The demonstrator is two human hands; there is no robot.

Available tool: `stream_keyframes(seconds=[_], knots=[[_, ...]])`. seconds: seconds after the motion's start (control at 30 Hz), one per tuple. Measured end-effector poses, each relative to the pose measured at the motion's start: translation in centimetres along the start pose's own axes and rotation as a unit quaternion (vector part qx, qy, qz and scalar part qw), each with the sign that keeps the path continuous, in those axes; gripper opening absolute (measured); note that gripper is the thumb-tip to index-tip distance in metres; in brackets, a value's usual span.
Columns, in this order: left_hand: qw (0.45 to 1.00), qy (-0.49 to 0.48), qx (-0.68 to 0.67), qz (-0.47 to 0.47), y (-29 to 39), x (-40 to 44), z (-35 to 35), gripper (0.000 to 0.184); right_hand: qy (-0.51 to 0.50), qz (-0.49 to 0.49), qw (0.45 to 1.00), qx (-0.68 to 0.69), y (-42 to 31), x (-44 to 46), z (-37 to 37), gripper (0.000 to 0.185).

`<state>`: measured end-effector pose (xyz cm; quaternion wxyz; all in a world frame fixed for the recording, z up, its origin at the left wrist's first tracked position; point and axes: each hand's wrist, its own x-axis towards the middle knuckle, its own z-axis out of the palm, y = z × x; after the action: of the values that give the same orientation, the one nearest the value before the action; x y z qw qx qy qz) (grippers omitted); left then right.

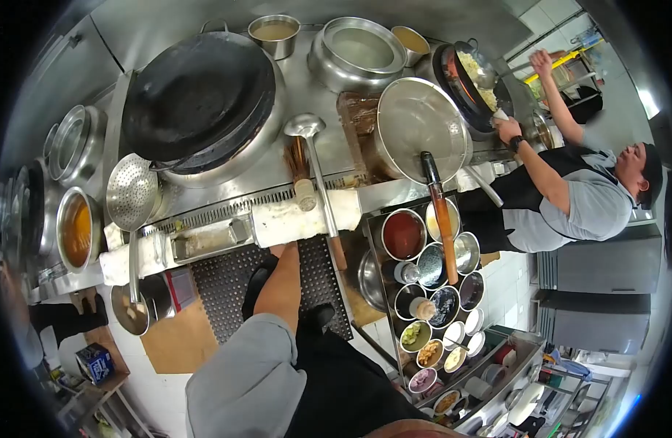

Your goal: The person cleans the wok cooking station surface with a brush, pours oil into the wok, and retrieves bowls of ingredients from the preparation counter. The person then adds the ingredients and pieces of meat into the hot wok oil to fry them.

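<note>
My left hand [284, 250] is at the counter's front edge, against the lower side of a folded white cloth [277, 220]. Its fingers are mostly hidden there, so I cannot tell whether they grip the cloth. My right hand is out of view. Across the cloth lies a long-handled steel ladle [318, 175], bowl toward the back. Beside it is a bamboo wok brush [301, 179]. A large black wok [199, 95] rests on the burner behind, with a perforated skimmer [132, 191] at its left.
A co-worker [584, 182] stands at right, hands at another wok [469, 80] holding food. A large steel strainer [421, 120] and steel pots [361, 51] line the stove. Below right, a rack carries several sauce and ingredient bowls [404, 235]. Rubber matting [223, 292] covers the floor.
</note>
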<state>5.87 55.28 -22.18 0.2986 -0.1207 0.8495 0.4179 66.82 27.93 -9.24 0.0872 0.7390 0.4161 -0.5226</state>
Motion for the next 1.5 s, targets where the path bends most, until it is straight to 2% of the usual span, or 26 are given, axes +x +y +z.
stream_keyframes(seconds=[0.13, 0.2, 0.27, 0.33, 0.43, 0.47, 0.5, 0.53, 0.57, 0.6, 0.63, 0.67, 0.7, 0.73, 0.77, 0.93, 0.97, 1.03, 1.07, 1.13, 1.17, 1.27, 1.37, 1.4, 1.47, 1.5], knots=[[0.927, -0.238, -0.273, -0.102, -8.9, 5.7, -4.1, 0.049, 0.022, -0.005, 1.0, 0.011, 2.4, -0.9, 0.2, 0.037], [0.863, -0.455, -0.183, -0.12, -11.1, 9.6, -7.7, 0.052, 0.035, -0.01, 0.999, 0.024, 3.8, -3.2, 1.6, 0.038], [0.91, -0.403, -0.033, -0.088, -9.2, 8.6, -10.2, 0.065, 0.049, -0.026, 0.998, 0.021, 7.2, -4.6, 4.5, 0.038], [0.928, -0.37, 0.033, -0.021, -8.7, 8.8, -10.1, 0.062, 0.068, -0.041, 0.997, 0.006, 11.4, -6.7, 8.9, 0.039], [0.952, -0.282, 0.089, -0.074, 0.7, -3.3, -11.4, 0.052, 0.091, 0.043, 0.995, 0.028, 8.8, -13.9, 16.0, 0.034], [0.947, -0.279, 0.126, -0.097, -4.1, 4.0, -7.6, 0.053, 0.062, 0.001, 0.998, 0.0, 11.4, -13.1, 21.4, 0.034], [0.944, -0.307, 0.028, -0.115, -5.3, 6.3, -6.3, 0.057, 0.053, -0.079, 0.989, -0.115, 5.9, -18.3, 20.6, 0.036], [0.949, -0.298, 0.037, -0.1, -4.1, 5.3, -5.7, 0.059, 0.091, 0.096, 0.981, 0.142, 3.3, -21.0, 23.2, 0.036], [0.955, -0.267, 0.001, -0.13, -3.2, 4.8, -3.9, 0.061, 0.053, 0.072, 0.993, 0.076, 6.0, -19.3, 27.5, 0.034], [0.943, -0.311, 0.104, -0.057, -4.1, 6.2, -3.3, 0.058, -0.004, 0.159, 0.984, 0.079, 5.2, -20.2, 29.2, 0.037], [0.844, -0.36, 0.362, 0.164, -4.5, 8.1, -3.4, 0.056, 0.059, 0.068, 0.994, 0.061, 4.4, -21.9, 31.0, 0.04], [0.693, -0.346, 0.525, 0.354, -4.8, 9.8, -3.2, 0.053, 0.079, 0.101, 0.985, 0.112, 3.1, -22.8, 32.3, 0.041], [0.65, -0.365, 0.545, 0.384, -5.4, 10.5, -3.5, 0.05, 0.098, 0.128, 0.975, 0.154, 0.9, -24.0, 32.5, 0.041], [0.853, -0.437, 0.276, 0.069, -5.2, 10.6, -3.6, 0.025, 0.109, 0.143, 0.969, 0.169, -0.1, -25.0, 32.8, 0.041], [0.873, -0.403, -0.044, -0.271, -4.8, 10.5, -3.4, 0.018, 0.134, 0.147, 0.966, 0.167, -0.9, -25.9, 33.2, 0.043], [0.837, -0.479, -0.039, -0.261, -2.7, 6.5, -8.9, 0.023, 0.13, 0.244, 0.927, 0.254, -1.5, -29.1, 33.6, 0.046], [0.858, -0.459, 0.0, -0.232, -2.7, 5.8, -9.3, 0.027, 0.13, 0.244, 0.925, 0.259, -1.2, -29.5, 33.5, 0.046], [0.89, -0.417, 0.067, -0.17, -2.8, 4.3, -9.8, 0.066, 0.115, 0.254, 0.924, 0.262, -1.3, -30.2, 32.6, 0.045], [0.889, -0.423, 0.065, -0.164, -3.1, 3.5, -10.8, 0.066, 0.132, 0.24, 0.923, 0.269, -0.7, -29.9, 32.6, 0.044], [0.831, -0.5, 0.193, -0.151, -4.9, 3.6, -13.2, 0.075, 0.18, 0.204, 0.918, 0.289, 2.1, -27.9, 34.8, 0.041], [0.808, -0.514, 0.27, -0.102, -5.5, 1.9, -15.4, 0.067, 0.224, 0.172, 0.91, 0.303, 3.3, -27.1, 35.6, 0.039], [0.697, -0.574, 0.428, 0.025, -8.7, -5.4, -21.0, 0.056, 0.168, 0.176, 0.899, 0.365, 4.1, -29.0, 33.4, 0.035], [0.575, -0.634, 0.492, 0.158, -12.5, -10.1, -24.0, 0.051, 0.197, 0.171, 0.892, 0.369, 9.7, -30.9, 33.2, 0.035], [0.545, -0.642, 0.498, 0.207, -13.3, -11.6, -24.9, 0.049, 0.289, 0.098, 0.892, 0.333, 14.2, -30.2, 35.1, 0.037], [0.482, -0.646, 0.504, 0.31, -15.0, -14.6, -26.3, 0.045, 0.429, 0.099, 0.85, 0.29, 19.7, -34.0, 34.3, 0.038], [0.456, -0.646, 0.5, 0.354, -15.6, -15.9, -27.1, 0.044, 0.446, 0.114, 0.8, 0.385, 22.9, -35.9, 33.2, 0.041]])
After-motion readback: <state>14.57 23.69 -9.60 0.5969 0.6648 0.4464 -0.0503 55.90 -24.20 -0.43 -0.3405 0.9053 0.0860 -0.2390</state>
